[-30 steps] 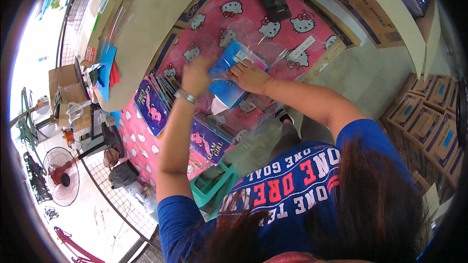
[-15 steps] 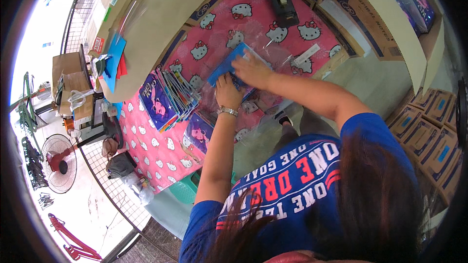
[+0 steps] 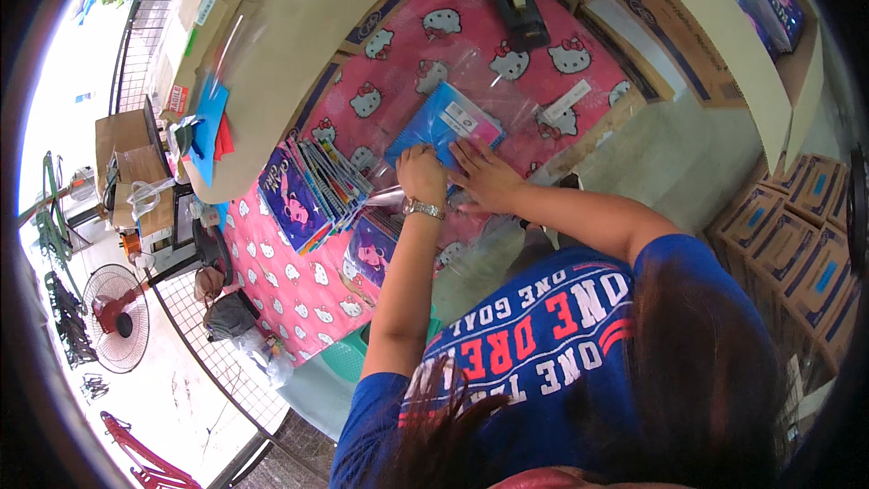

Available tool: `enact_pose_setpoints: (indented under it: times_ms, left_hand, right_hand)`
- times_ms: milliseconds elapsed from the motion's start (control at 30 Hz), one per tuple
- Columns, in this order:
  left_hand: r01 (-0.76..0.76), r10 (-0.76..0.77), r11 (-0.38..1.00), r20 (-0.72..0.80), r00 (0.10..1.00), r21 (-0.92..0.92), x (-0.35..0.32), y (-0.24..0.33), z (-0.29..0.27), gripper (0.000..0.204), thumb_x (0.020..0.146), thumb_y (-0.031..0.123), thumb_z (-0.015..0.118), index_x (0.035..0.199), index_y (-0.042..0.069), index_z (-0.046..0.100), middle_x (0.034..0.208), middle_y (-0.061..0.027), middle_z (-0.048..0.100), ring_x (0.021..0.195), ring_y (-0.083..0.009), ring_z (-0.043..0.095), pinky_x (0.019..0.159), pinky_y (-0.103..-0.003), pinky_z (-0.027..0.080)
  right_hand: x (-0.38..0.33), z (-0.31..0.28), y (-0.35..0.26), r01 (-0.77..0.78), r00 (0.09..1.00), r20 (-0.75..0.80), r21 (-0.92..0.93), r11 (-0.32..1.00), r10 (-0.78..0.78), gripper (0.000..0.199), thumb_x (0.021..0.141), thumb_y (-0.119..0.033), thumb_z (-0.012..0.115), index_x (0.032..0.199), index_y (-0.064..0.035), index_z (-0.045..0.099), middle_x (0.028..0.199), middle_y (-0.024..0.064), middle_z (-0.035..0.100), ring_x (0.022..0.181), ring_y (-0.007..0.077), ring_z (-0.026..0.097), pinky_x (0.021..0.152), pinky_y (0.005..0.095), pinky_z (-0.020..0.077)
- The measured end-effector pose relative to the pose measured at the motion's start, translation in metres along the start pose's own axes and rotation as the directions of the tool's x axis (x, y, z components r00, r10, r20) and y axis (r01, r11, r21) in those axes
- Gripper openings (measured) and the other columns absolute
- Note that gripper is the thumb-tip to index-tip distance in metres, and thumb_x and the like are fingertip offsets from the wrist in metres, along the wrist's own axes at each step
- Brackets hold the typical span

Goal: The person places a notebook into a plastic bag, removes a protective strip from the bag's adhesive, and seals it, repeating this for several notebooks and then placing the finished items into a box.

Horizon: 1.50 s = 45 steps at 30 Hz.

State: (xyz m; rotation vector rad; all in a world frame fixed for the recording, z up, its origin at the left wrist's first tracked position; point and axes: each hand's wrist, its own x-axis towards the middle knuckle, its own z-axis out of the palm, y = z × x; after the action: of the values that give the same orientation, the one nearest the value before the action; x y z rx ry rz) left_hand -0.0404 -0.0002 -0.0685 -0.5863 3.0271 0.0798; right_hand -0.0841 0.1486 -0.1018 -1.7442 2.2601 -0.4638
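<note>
Blue/pink notebk [image 3: 432, 129] w/ wht label [image 3: 463, 117].

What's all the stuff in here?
notebook: 1, blue-pink, at hands
stacked notebooks: many, purple-topped, left of hands
film: count unclear, clear, beside notebook
cloth: 1, pink, underneath
tape dispenser: 1, black, top
cartons: many, brown, right
papers: some, blue and red, left
fan: 1, red, far left
bag: 1, grey, left of cloth
hangers: several, red, lower left
watch: 1, silver, left wrist
left hand: 1, bare, at notebook's edge
right hand: 1, bare, on notebook
</note>
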Motion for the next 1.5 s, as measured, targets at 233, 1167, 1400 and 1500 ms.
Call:
enact_pose_setpoints:
  times_ms: [233,1167,1400,1500]
  left_hand:
    - [0.077,-0.093,0.994,0.263,0.96,0.072,0.0,0.009,0.014,0.025,0.079,0.013,0.053,0.097,0.0,0.063,0.104,-0.0185,0.064,0.091,-0.0309,0.065,0.073,-0.04,0.053]
    - [0.093,-0.089,0.995,0.142,0.986,-0.028,-0.04,0.022,0.044,0.081,0.076,0.034,0.067,0.138,-0.004,0.032,0.143,-0.0247,0.034,0.132,-0.0354,0.037,0.11,-0.041,0.029]
    - [0.065,-0.077,0.982,-0.064,0.995,-0.176,-0.061,0.017,0.068,0.07,0.078,0.03,0.065,0.137,0.004,0.038,0.14,-0.0208,0.04,0.13,-0.0356,0.039,0.11,-0.042,0.029]
    - [0.062,-0.069,0.975,-0.028,0.997,-0.211,-0.059,0.021,0.053,0.065,0.08,0.029,0.063,0.137,0.007,0.04,0.143,-0.0207,0.036,0.133,-0.0347,0.035,0.111,-0.043,0.026]
  right_hand:
    - [0.016,-0.007,0.005,-0.014,0.999,0.033,0.015,1.0,0.014,0.067,0.078,-0.057,0.056,0.127,-0.0111,0.053,0.143,0.0242,0.032,0.135,0.0408,0.024,0.11,0.0545,0.0111]
    - [0.095,-0.064,0.095,-0.119,0.926,0.331,0.712,0.692,-0.181,0.014,0.077,-0.018,0.069,0.078,-0.0042,0.064,0.068,0.0071,0.061,0.057,0.0167,0.056,0.051,0.0305,0.0442]
    - [0.113,-0.043,0.074,0.054,0.828,0.546,0.155,0.987,-0.131,0.025,0.069,-0.026,0.076,0.079,-0.0044,0.068,0.082,0.0142,0.068,0.077,0.0283,0.065,0.067,0.0401,0.051]
    - [0.101,-0.04,0.08,0.097,0.926,0.37,-0.027,0.995,-0.08,0.029,0.068,-0.029,0.077,0.081,-0.0047,0.069,0.085,0.0149,0.068,0.081,0.031,0.065,0.071,0.0405,0.0515]
